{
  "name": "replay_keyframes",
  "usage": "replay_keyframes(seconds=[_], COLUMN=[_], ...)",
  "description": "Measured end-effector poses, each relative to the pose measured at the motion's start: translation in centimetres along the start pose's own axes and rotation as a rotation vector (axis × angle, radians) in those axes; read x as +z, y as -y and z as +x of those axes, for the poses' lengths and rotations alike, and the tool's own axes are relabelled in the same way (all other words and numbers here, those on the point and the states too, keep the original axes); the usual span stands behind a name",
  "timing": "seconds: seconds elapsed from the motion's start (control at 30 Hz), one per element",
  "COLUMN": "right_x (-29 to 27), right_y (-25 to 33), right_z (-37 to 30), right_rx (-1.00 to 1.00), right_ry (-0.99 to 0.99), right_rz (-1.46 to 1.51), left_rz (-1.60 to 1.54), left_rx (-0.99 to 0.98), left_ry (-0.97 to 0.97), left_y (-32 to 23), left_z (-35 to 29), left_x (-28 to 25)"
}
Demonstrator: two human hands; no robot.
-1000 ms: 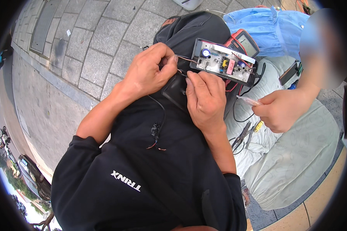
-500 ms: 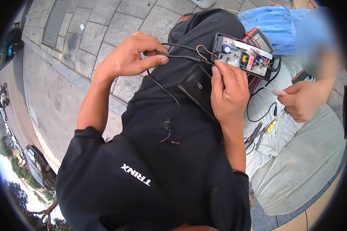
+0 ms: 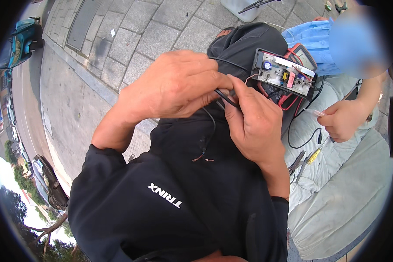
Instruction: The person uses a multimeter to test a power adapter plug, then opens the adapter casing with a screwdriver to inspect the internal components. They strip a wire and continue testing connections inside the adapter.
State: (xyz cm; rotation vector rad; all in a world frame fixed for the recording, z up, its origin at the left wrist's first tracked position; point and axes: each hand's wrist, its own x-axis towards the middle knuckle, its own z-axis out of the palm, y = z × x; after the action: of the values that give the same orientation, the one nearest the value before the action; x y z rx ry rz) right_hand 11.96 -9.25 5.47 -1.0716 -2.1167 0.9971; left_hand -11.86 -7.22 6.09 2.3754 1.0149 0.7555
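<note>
Over my lap, my left hand [image 3: 177, 85] and my right hand [image 3: 257, 120] meet on a black cable [image 3: 223, 95]. Both pinch it between thumb and fingers, a short stretch showing between them. Its loose end [image 3: 202, 153] hangs down on my black shirt, with bare copper strands at the tip. Just beyond my right hand, an open black case with a circuit board [image 3: 273, 75] rests by my knee; a thin wire runs from it toward the cable. A red and grey multimeter [image 3: 302, 57] lies behind the case. My fingers partly cover the joint in the cable.
At right, another person's hand [image 3: 346, 120] holds a small clear piece. Pliers [image 3: 296, 164] and a yellow-handled screwdriver [image 3: 314, 156] lie on a pale cloth [image 3: 336, 187], near a thin black lead [image 3: 308, 143]. A translucent tub [image 3: 244, 13] stands on the paving at the far side.
My right hand has left the case's edge and closed on the cable. My left hand has moved right to join it. The view has shifted slightly.
</note>
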Motion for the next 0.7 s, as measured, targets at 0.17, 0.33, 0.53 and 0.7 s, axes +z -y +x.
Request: replay_keyframes(seconds=[0.17,0.33,0.53,0.7], right_x=[-1.8,-1.2,-1.6,-2.8], right_y=[-1.6,-2.7,-3.5,-1.7], right_z=[-1.8,-3.7,-4.5,-3.4], right_rx=[-0.118,-0.127,-0.045,0.053], right_ry=[0.055,0.148,0.163,0.236], right_rz=[-0.145,-0.246,-0.223,0.179], left_rz=[0.525,0.54,0.265,0.088], left_rx=[-0.333,-0.589,-0.775,-0.26], left_ry=[0.007,-0.238,-0.432,-0.398], left_y=[6.4,6.3,3.8,0.7], left_z=[-6.1,-6.3,-4.6,-2.8], left_x=[-3.0,-4.3,-5.7,-5.3])
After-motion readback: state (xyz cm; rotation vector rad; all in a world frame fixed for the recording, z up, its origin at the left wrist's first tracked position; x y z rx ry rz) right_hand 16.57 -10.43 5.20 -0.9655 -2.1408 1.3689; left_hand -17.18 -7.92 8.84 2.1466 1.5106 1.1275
